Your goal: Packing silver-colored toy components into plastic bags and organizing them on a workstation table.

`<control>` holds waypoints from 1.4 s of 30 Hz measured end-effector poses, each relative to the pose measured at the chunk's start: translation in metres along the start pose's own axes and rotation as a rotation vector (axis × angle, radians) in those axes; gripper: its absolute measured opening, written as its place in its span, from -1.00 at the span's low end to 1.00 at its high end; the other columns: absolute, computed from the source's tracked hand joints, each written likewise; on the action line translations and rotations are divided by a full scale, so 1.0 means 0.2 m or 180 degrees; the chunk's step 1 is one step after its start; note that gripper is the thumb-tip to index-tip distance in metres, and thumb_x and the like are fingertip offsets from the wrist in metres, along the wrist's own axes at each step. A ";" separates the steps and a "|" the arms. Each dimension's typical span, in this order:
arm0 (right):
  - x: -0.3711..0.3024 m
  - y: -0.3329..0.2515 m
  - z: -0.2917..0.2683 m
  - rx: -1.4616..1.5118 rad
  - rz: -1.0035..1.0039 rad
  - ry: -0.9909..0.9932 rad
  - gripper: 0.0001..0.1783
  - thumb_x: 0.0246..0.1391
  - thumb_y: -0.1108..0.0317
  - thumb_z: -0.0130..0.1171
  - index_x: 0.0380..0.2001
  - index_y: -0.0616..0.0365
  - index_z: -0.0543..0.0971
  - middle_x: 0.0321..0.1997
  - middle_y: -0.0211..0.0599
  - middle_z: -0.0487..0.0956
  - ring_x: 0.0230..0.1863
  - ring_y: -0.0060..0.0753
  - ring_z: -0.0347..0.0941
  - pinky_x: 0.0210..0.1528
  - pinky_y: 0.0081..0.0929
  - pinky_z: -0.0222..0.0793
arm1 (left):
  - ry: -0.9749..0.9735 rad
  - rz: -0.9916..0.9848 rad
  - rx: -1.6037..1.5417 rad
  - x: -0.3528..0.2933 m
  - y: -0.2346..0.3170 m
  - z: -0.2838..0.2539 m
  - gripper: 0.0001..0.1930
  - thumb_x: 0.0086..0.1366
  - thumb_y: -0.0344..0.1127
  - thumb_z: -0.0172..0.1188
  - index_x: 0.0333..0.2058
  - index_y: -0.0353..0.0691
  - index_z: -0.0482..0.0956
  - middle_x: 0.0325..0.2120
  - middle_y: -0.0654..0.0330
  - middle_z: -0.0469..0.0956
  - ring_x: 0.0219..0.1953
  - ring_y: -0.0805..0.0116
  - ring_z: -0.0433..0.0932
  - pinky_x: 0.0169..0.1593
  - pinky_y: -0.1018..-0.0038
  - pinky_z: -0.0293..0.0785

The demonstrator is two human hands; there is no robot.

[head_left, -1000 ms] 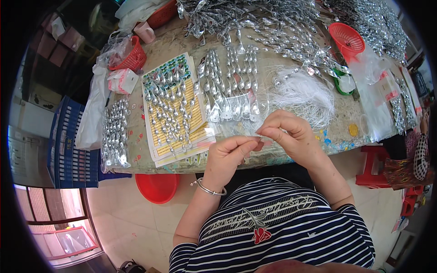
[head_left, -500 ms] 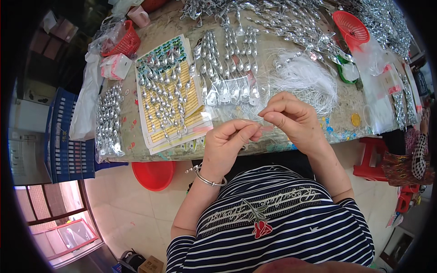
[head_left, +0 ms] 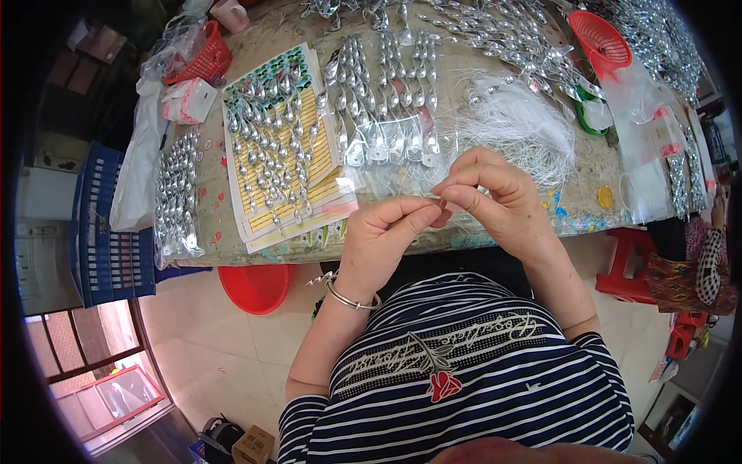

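Left hand (head_left: pixel 382 236) and right hand (head_left: pixel 495 197) brought together at table edge (head_left: pixel 479 236), fingertips pinched on thin white thread (head_left: pixel 442 199); thread barely seen. White thread bundle (head_left: pixel 514 124) laid beyond hands. Silver drop pendants (head_left: pixel 386 100) spread left of bundle.

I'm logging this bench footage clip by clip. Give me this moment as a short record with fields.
left hand: fingertips pinched on something tiny, not identifiable
right hand: pinched against the left hand's fingertips
white thread bundle: on the table beyond the hands
silver pendants: laid in rows
yellow card: covered with pendants
red basket: far right
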State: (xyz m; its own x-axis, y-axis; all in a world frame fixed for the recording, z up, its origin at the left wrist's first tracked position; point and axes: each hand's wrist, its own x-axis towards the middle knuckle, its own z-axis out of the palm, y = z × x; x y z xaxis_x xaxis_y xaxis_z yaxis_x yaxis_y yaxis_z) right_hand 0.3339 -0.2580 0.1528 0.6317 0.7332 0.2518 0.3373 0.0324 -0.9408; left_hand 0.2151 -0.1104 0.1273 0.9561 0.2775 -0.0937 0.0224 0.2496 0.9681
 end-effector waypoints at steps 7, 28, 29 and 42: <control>0.01 -0.02 0.00 -0.0256 0.0007 -0.0200 -0.89 -0.04 0.46 0.30 -0.36 0.13 0.70 -0.40 -0.43 0.51 -0.29 -0.54 0.42 -0.21 -0.59 0.30 | -0.0173 -0.0067 0.0363 0.00 0.01 -0.01 -0.86 0.26 -0.45 0.19 -0.25 -0.38 0.64 -0.37 0.15 0.66 -0.30 0.47 0.61 -0.16 0.60 0.51; -0.01 0.03 0.00 0.0070 0.0294 -0.0179 -0.93 0.06 0.49 0.22 -0.36 0.23 0.64 -0.37 -0.42 0.52 -0.30 -0.59 0.41 -0.21 -0.62 0.31 | 0.0164 -0.0136 -0.0361 -0.02 -0.03 0.02 -0.82 0.24 -0.49 0.20 -0.17 -0.35 0.61 -0.48 0.22 0.60 -0.54 0.71 0.39 -0.53 0.76 0.13; -0.02 0.03 0.00 0.0126 0.0253 -0.0193 -0.90 0.10 0.47 0.19 -0.34 0.24 0.65 -0.36 -0.41 0.52 -0.29 -0.59 0.41 -0.19 -0.61 0.31 | 0.0169 -0.0064 -0.0356 -0.02 -0.03 0.03 -0.83 0.25 -0.48 0.19 -0.19 -0.35 0.62 -0.48 0.22 0.60 -0.55 0.73 0.38 -0.55 0.76 0.07; -0.09 0.05 -0.04 0.0890 0.0827 -0.0279 -0.74 0.16 0.40 0.14 -0.11 0.24 0.62 -0.25 -0.40 0.50 -0.16 -0.58 0.39 -0.06 -0.60 0.28 | 0.0063 -0.0167 -0.0229 -0.02 -0.04 0.01 -0.85 0.22 -0.49 0.20 -0.24 -0.36 0.64 -0.46 0.23 0.60 -0.49 0.68 0.44 -0.52 0.76 0.13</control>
State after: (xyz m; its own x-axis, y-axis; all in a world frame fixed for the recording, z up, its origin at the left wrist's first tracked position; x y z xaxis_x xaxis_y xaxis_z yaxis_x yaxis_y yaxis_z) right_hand 0.3321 -0.2769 0.1402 0.6050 0.7961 -0.0119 -0.0368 0.0131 -0.9992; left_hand 0.2111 -0.1153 0.1210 0.9482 0.2805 -0.1491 0.0506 0.3301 0.9426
